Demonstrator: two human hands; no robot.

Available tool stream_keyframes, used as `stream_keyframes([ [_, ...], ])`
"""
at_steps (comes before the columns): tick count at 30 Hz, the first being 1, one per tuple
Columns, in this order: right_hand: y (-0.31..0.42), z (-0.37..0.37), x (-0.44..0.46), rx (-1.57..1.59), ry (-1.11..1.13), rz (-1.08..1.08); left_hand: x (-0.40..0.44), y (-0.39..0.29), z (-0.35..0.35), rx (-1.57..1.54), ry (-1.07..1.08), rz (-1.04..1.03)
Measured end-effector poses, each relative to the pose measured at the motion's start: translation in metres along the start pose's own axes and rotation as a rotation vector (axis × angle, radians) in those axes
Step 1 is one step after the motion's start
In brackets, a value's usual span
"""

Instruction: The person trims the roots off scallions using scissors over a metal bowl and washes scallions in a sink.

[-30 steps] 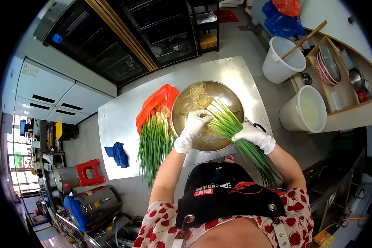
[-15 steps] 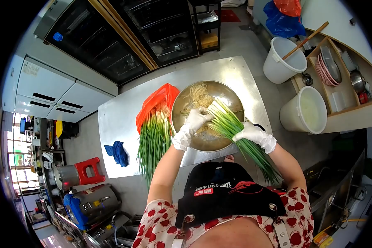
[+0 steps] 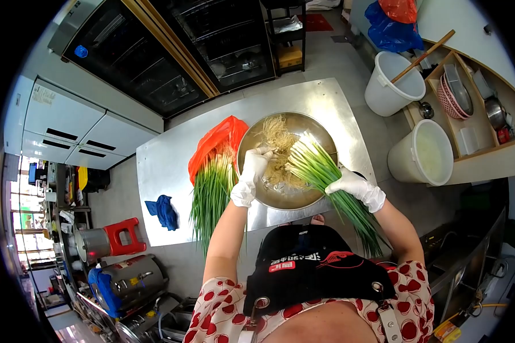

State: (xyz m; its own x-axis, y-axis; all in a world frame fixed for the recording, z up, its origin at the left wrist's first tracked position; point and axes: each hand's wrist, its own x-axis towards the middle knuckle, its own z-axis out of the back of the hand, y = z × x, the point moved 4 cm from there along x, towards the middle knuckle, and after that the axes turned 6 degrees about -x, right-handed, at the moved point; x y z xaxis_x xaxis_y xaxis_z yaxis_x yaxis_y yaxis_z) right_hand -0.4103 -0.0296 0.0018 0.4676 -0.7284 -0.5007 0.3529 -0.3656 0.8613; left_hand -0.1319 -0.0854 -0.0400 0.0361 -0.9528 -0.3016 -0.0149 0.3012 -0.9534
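Note:
My right hand (image 3: 352,186), in a white glove, is wrapped round a bunch of green onions (image 3: 315,163). The white ends point into a steel bowl (image 3: 330,137), while the long green leaves trail down past its near rim. Over the bowl's left side is my gloved left hand (image 3: 258,164), its fingers closed in a pinch, apart from the bunch. Whatever those fingertips hold is too small to make out. Stringy pale onion roots (image 3: 277,130) lie in the bowl beyond and beneath this hand.
More green onions (image 3: 214,191) stick out of a red plastic bag (image 3: 214,140) left of the bowl. A blue cloth (image 3: 163,212) lies on the steel table (image 3: 154,166). White buckets (image 3: 396,94) stand at the right, beside a wooden shelf unit (image 3: 460,103).
My left hand has moved left, off the white ends of the onions. The bunch stays in my right hand, which has barely shifted.

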Motion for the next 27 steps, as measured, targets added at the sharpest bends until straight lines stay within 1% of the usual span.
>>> stream_keyframes([
  [1, 0.003, 0.001, -0.002, -0.004, 0.006, -0.004, -0.001, -0.005, -0.002, 0.134, 0.036, -0.047],
  [2, 0.005, 0.000, -0.003, -0.002, 0.002, -0.010, -0.005, -0.005, -0.003, 0.160, 0.096, -0.004],
  [5, 0.016, -0.003, -0.007, -0.004, 0.007, 0.008, -0.021, -0.032, -0.020, 0.109, 0.278, -0.033],
  [6, 0.012, -0.003, -0.004, -0.052, 0.022, -0.010, -0.031, -0.052, -0.027, 0.106, 0.321, 0.071],
  [8, 0.002, -0.002, 0.003, -0.147, 0.051, -0.048, -0.023, -0.037, -0.025, 0.120, 0.349, 0.135],
  [9, 0.003, -0.003, 0.003, -0.130, 0.052, -0.045, -0.020, -0.029, -0.025, 0.128, 0.364, 0.166],
  [10, 0.003, -0.004, 0.003, -0.113, 0.053, -0.041, -0.018, -0.023, -0.026, 0.069, 0.352, 0.152],
  [13, 0.004, -0.003, 0.002, -0.080, 0.052, -0.056, -0.019, -0.015, -0.024, 0.116, 0.300, 0.131],
  [16, 0.007, -0.005, -0.001, -0.051, 0.061, -0.079, -0.024, -0.017, -0.028, -0.033, 0.191, 0.124],
  [19, 0.011, -0.006, -0.003, -0.035, 0.070, -0.072, -0.024, -0.016, -0.028, -0.046, 0.078, 0.071],
  [20, 0.012, -0.006, -0.004, -0.032, 0.074, -0.065, -0.022, -0.015, -0.025, -0.169, 0.044, 0.075],
  [22, 0.020, -0.005, -0.012, -0.059, 0.008, -0.052, -0.016, -0.015, -0.013, -0.414, -0.022, 0.085],
  [23, 0.022, -0.004, -0.014, -0.073, -0.026, -0.045, -0.013, -0.016, -0.002, -0.215, -0.076, 0.099],
  [25, 0.008, 0.001, -0.010, -0.042, 0.005, -0.028, -0.007, -0.010, 0.009, -0.048, 0.018, 0.065],
  [27, -0.002, 0.004, -0.005, -0.034, 0.020, -0.006, -0.010, -0.008, 0.005, 0.084, 0.086, 0.019],
])
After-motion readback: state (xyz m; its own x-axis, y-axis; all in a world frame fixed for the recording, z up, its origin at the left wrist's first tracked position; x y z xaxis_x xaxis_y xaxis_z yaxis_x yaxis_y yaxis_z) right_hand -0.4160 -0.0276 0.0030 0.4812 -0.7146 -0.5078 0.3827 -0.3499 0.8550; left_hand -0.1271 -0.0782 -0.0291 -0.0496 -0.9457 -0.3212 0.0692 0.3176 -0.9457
